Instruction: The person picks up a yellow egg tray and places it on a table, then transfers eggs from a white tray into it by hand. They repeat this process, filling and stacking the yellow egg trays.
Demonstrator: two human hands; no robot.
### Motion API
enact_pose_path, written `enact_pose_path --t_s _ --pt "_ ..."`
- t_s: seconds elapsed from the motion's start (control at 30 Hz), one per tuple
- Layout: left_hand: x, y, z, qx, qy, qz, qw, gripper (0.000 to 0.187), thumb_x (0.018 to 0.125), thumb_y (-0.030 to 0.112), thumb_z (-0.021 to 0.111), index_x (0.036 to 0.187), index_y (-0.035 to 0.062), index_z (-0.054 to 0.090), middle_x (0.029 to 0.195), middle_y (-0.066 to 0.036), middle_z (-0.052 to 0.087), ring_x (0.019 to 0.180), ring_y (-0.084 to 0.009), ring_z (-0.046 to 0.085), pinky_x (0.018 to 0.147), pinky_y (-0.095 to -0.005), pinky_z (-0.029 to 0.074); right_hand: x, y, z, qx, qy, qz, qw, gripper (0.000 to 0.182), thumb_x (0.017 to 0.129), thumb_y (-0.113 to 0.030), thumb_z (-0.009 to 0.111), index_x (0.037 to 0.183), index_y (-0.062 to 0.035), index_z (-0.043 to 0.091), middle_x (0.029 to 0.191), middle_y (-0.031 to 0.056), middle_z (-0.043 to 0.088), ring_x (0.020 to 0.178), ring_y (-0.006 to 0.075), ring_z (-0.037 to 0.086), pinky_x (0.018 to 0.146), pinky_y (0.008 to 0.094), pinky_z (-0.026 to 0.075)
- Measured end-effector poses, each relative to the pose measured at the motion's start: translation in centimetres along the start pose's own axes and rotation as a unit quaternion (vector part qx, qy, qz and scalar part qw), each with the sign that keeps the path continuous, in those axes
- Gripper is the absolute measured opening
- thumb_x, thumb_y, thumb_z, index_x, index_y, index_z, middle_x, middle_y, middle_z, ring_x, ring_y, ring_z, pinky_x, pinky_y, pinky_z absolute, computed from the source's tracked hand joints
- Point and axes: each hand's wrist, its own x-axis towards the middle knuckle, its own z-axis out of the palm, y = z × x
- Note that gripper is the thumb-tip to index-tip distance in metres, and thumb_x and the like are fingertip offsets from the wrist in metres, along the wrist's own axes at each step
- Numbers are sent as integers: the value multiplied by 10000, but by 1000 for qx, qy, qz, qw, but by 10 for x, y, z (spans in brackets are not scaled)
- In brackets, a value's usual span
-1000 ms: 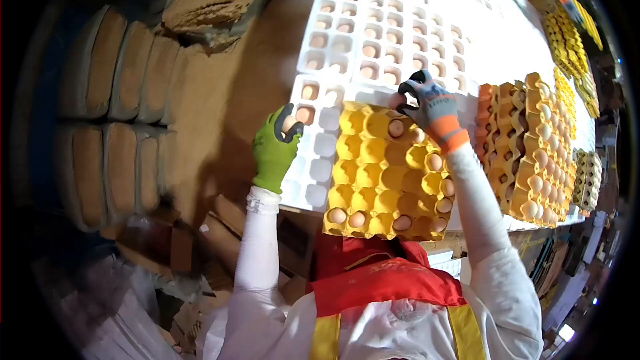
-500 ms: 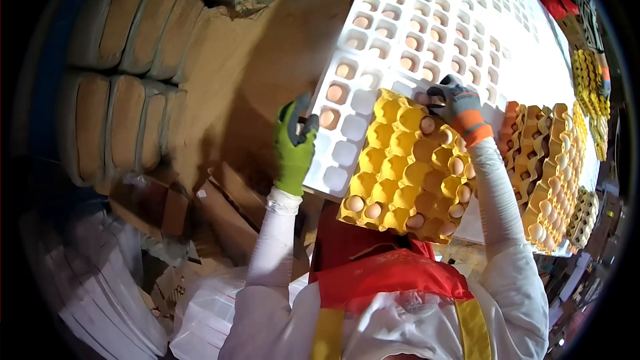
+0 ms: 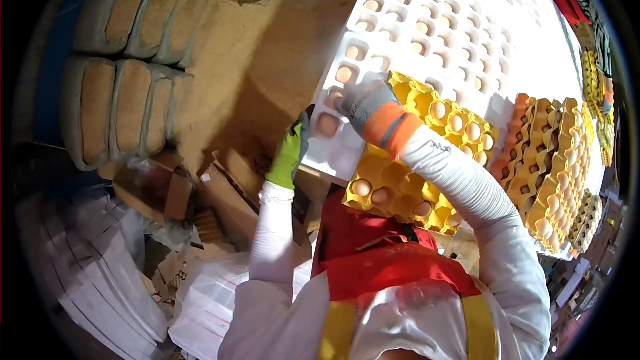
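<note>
My left hand (image 3: pixel 293 150), in a green glove with a dark palm, is at the near-left edge of the white tray (image 3: pixel 338 143), fingers stretched along it. My right hand (image 3: pixel 375 110), in a grey glove with an orange cuff, reaches over that tray. Its blurred fingertips overlap an egg (image 3: pixel 334 98) in the left row; whether they hold anything I cannot tell. Just below them another egg (image 3: pixel 327 125) sits in a cell. A yellow egg tray (image 3: pixel 387 170) lies over the white tray's near-right part, partly hidden by my right forearm, with eggs along its edges.
More white trays (image 3: pixel 417 23) holding eggs extend away. To the right stands a stack of egg-filled trays (image 3: pixel 537 167). Wrapped bales (image 3: pixel 97 110) and open cardboard boxes (image 3: pixel 157 187) are at left. Another person's sleeve (image 3: pixel 592 23) shows at far right.
My right hand has moved left from the yellow tray's far edge to the white tray's left row. One more egg shows in that row. My left hand stays at the tray edge, turned slightly.
</note>
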Motion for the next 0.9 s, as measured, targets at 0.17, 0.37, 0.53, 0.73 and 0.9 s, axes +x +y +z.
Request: enact_pose_path --t_s 0.17,0.37,0.53,0.73,0.9 --pt "-10 18 -45 -469 -95 -54 876 829 1019 660 289 1494 -1 442 1457 -152 541 1316 -260 531 1129 -385 402 22 -89 53 174 196 -172 950 202 893 -195 568 1079 -199 647 1091 60 605 975 262 630 813 409 508" --pt "6 65 -72 -400 -214 -118 884 947 1017 718 140 1513 -46 399 1469 -137 534 1310 -243 535 1163 -374 354 -14 -89 67 192 234 -92 949 178 901 -277 608 1044 -179 645 1089 79 579 1069 295 558 941 462 439" --pt "21 20 -45 -312 -166 -28 935 626 1088 525 352 1392 24 569 1437 -59 554 1255 -207 554 1074 -343 432 -183 -3 47 378 408 170 813 334 844 -176 750 1148 -85 646 1139 139 657 997 330 663 877 413 543" --pt "-17 232 5 -70 -25 325 943 406 844 -22 735 1241 17 661 1241 -106 661 1148 -229 629 989 -341 497 -336 -40 95 308 291 528 736 238 862 -155 732 1090 -133 669 1014 83 687 856 309 695 737 403 550" --pt "-2 294 125 120 -85 589 795 310 825 210 735 1110 114 662 1056 -93 647 938 -309 630 774 -435 506 -339 -47 121 189 305 507 784 427 777 -199 777 1187 -194 658 1015 81 691 871 299 689 757 413 542"
